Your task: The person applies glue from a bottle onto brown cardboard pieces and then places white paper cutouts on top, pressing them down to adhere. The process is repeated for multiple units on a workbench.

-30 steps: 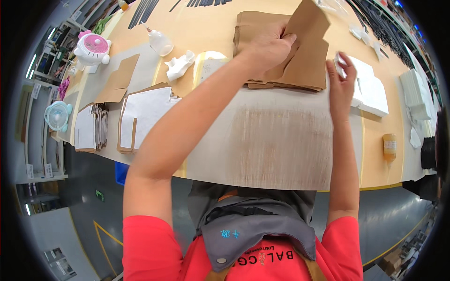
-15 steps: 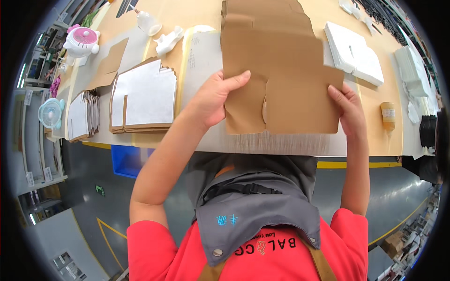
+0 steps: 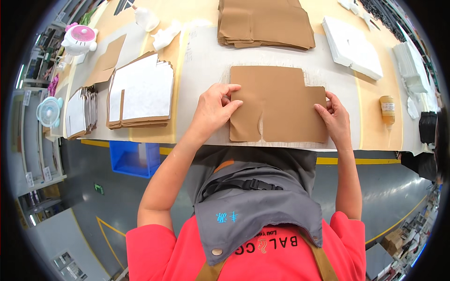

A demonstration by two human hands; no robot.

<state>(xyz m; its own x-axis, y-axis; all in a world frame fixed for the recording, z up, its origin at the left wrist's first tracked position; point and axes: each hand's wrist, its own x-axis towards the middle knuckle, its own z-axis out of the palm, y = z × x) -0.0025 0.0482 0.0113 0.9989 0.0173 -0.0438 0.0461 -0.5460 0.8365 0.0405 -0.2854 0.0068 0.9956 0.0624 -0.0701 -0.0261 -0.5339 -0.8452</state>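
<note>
A flat brown cut sheet [image 3: 290, 105], with a notched upper right corner and a slit at its lower edge, lies on the table near the front edge. My left hand [image 3: 213, 110] pinches its left edge between thumb and fingers. At the right edge, the thumb and fingers of my right hand [image 3: 336, 119] are closed on the same sheet. Beyond it sits a stack of similar brown sheets [image 3: 267, 23], cut off by the top of the view. Whether the sheet is leather or something like it, I cannot tell.
Left are stacks of white-faced brown pieces [image 3: 143, 89], a squeeze bottle [image 3: 146, 19], crumpled white tissue [image 3: 165, 36] and small fans. Right are white padded pieces [image 3: 351, 47] and an amber bottle [image 3: 387, 111]. A blue bin [image 3: 135, 159] stands below the table's front edge [image 3: 187, 142].
The brown sheet, lifted and blocking the stack behind it before, has come down flat onto the table. Both hands moved with it, still at its sides. The far stack is now in view.
</note>
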